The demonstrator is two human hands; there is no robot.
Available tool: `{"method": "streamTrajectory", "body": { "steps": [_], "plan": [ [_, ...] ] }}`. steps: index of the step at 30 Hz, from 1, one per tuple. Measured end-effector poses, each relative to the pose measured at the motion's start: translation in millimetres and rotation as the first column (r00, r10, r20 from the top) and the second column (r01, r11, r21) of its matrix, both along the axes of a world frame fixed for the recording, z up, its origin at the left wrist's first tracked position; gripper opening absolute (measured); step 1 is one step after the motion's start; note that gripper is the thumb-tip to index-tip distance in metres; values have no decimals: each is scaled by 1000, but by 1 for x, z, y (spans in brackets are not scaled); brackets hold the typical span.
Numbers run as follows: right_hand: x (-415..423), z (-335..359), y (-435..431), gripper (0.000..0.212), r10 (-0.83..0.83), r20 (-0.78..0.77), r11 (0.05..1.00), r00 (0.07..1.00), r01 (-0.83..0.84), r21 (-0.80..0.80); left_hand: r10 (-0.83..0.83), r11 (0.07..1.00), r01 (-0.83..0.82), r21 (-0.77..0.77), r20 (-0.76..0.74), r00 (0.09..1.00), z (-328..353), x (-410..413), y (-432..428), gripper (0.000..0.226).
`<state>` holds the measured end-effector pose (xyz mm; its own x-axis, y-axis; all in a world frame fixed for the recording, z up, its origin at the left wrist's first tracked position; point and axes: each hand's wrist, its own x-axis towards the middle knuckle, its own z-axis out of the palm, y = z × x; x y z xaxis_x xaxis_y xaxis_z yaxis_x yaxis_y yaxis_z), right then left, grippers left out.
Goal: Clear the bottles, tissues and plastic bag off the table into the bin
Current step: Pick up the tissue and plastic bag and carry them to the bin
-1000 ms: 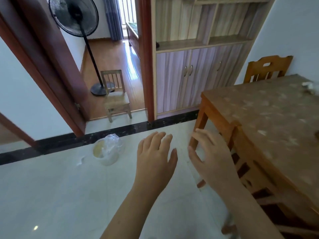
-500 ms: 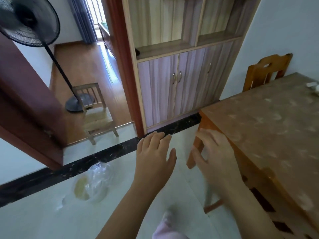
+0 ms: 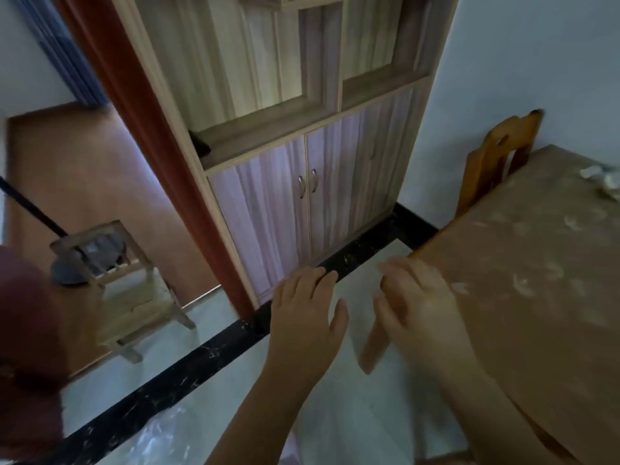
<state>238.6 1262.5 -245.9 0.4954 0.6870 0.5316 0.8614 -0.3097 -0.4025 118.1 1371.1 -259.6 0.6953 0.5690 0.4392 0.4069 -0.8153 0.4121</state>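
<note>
A clear crinkled plastic bag (image 3: 161, 437) lies at 7 o'clock (contents blurred). Left hand (image 3: 303, 317) and right hand (image 3: 419, 310), fingers spread, hold nothing beside the brown marbled table (image 3: 536, 280).

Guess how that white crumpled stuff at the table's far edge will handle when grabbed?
The white crumpled stuff looks like tissue: probably very light and floppy, likely to compress rather than roll. It lies loose on the table, so it may scatter or tear if pushed.

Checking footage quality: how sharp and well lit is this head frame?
Head view: dim and bluish, motion-smeared throughout; the right hand blurs more than the left hand; the cabinet leans from wide-angle distortion; white bits on the table stay unreadable.
</note>
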Motion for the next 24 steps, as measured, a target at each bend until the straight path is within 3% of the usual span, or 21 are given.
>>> {"method": "streamTrajectory", "body": {
  "steps": [13,24],
  "plan": [
    [93,25,193,42,-238,2,967,971,237,-97,-261,964,254,74,100,960,17,128,214,38],
    [203,9,229,43,-491,-26,864,870,483,-141,-488,873,485,45,68,870,5,271,272,38]
  ]
}}
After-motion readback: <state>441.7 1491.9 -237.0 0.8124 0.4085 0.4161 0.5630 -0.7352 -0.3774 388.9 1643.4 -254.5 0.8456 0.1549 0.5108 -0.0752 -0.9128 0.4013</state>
